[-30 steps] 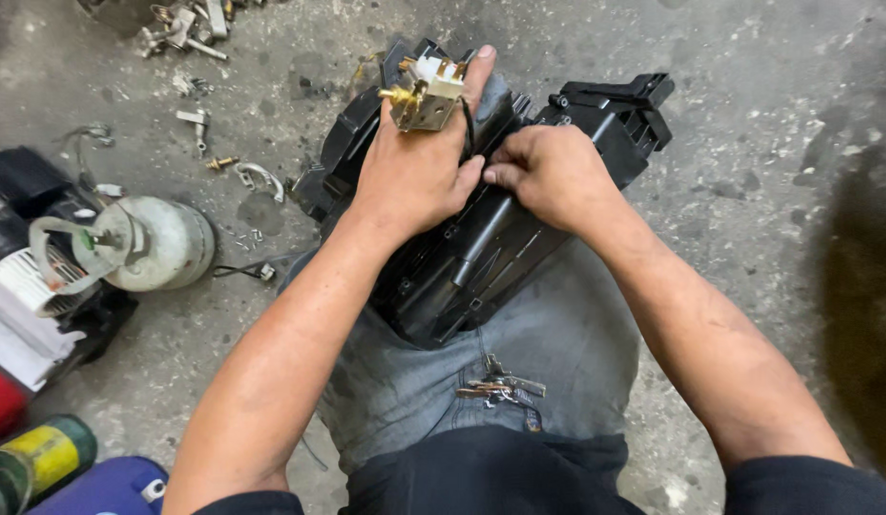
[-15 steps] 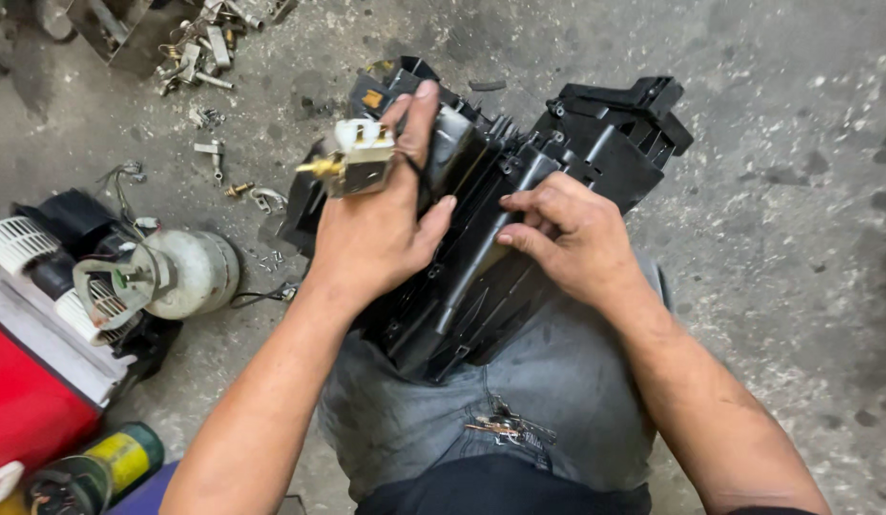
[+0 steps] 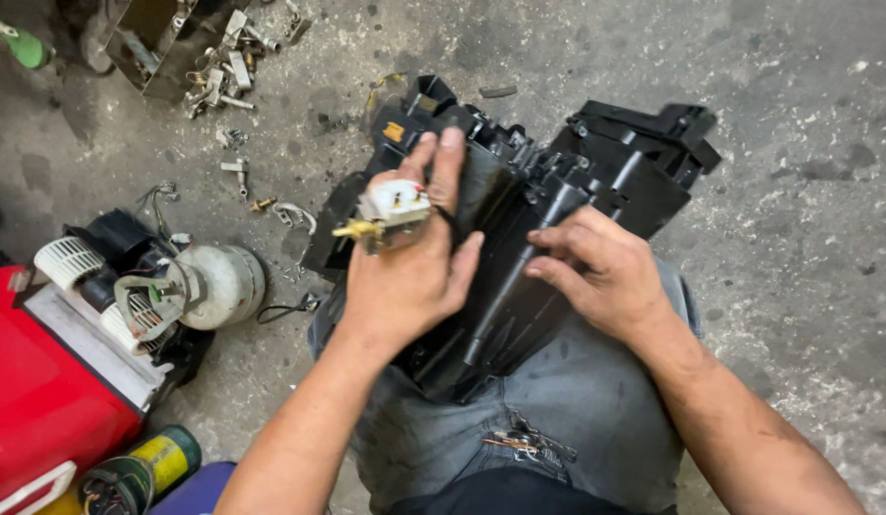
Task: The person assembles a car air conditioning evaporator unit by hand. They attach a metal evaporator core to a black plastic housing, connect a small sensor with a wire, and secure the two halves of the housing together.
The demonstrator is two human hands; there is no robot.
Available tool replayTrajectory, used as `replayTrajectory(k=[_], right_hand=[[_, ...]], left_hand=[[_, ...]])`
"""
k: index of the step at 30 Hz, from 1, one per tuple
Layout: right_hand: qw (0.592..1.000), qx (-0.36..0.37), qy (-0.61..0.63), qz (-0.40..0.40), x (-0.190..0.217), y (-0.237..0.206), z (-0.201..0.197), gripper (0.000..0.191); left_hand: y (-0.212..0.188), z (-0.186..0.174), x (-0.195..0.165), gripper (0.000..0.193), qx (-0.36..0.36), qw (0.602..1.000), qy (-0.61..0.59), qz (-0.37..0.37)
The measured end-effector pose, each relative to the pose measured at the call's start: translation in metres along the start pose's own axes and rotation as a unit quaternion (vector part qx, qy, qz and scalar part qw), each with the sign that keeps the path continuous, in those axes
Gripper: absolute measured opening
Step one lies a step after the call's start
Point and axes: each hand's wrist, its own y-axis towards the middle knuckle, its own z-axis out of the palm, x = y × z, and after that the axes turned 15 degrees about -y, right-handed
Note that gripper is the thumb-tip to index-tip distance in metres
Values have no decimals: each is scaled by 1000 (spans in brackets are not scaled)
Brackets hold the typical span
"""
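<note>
A large black plastic housing [image 3: 595,200] rests on my lap, over grey trousers [image 3: 557,420]. My left hand [image 3: 414,277] lies on the housing's left side and pinches a small white switch part with a brass stem [image 3: 390,212] between its fingers. My right hand [image 3: 605,272] rests flat on the housing's middle rib, fingers curled against it. A bunch of keys [image 3: 519,441] hangs at my waist.
On the concrete floor to the left sit a small white gas cylinder [image 3: 218,284], a white blower fan unit [image 3: 75,259], a red box [image 3: 32,401] and a yellow-labelled can [image 3: 147,467]. Loose metal brackets and screws [image 3: 223,76] lie at the upper left.
My view has shifted right and down, so the housing sits more to the right. My left hand with the white switch part has slid down and left along the housing; my right hand has spread flatter.
</note>
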Motion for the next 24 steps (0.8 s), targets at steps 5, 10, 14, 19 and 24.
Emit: replayTrajectory(k=[5,10,14,19,24], right_hand=[[1000,-17,-10,-12,-7,-13,6,31],[999,-24,-14,-17,-11,-18,9,31],[999,-25,-25,4,-2,-17,4,31],[962,-27,-187,-195,14,-7,-3,46],[927,117,-258,-247,14,3,-5,67]], left_hand=[[-4,1,-4,92,1,1000,-15,9],[-6,-1,-6,57,-13,998,-27,58],[-7,0,-7,39,-31,996,-33,80],[-7,3,-7,59,-20,998,-30,61],[-6,5,-7,82,-12,999,-29,36]])
